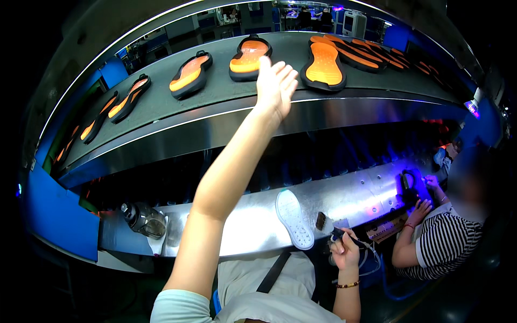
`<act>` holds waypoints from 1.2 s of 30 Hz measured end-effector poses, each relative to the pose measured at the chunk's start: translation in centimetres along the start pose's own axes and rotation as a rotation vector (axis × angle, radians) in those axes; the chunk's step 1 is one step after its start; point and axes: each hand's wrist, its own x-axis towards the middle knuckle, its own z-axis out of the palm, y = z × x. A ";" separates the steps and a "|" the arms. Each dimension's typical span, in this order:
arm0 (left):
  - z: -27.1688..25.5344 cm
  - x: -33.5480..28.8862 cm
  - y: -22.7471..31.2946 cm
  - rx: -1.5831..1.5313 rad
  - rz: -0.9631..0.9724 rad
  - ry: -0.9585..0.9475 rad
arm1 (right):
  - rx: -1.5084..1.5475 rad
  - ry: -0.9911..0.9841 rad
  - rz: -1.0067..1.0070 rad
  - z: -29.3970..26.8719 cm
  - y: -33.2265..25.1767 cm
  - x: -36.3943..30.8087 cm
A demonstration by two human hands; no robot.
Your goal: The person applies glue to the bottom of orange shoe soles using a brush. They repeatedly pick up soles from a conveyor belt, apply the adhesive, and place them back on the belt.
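Observation:
My left arm reaches far over the conveyor. My left hand (pixel 277 89) is open, palm showing and fingers apart, with nothing in it. It overlaps the edge of an orange and black shoe sole (pixel 251 58) in view; whether it touches is unclear. Just right of the hand lies another orange and black sole (pixel 325 63). My right hand (pixel 346 250) is closed around a slim black-handled tool (pixel 337 233), its tip hard to make out. Left of that hand, a white shoe sole (pixel 294 218) lies on the metal bench (pixel 247 231).
Several more soles lie along the dark conveyor belt (pixel 161 116). A clear bottle with a dark lid (pixel 145 219) stands at the bench's left. A brown-bristled piece (pixel 321 220) lies near my right hand, beside a thin cable (pixel 372 255). A striped-shirted person (pixel 444 242) works at right under violet light.

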 end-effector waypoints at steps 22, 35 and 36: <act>4.0 11.2 -4.2 1.844 -0.177 -0.031 | -0.072 0.244 0.108 -1.0 1.9 2.4; 0.4 5.2 0.8 1.261 -0.011 -0.261 | -0.064 0.276 0.117 -0.1 2.3 2.7; 0.8 1.7 2.3 1.256 -0.044 -0.348 | -0.056 0.284 0.108 -0.6 2.1 2.6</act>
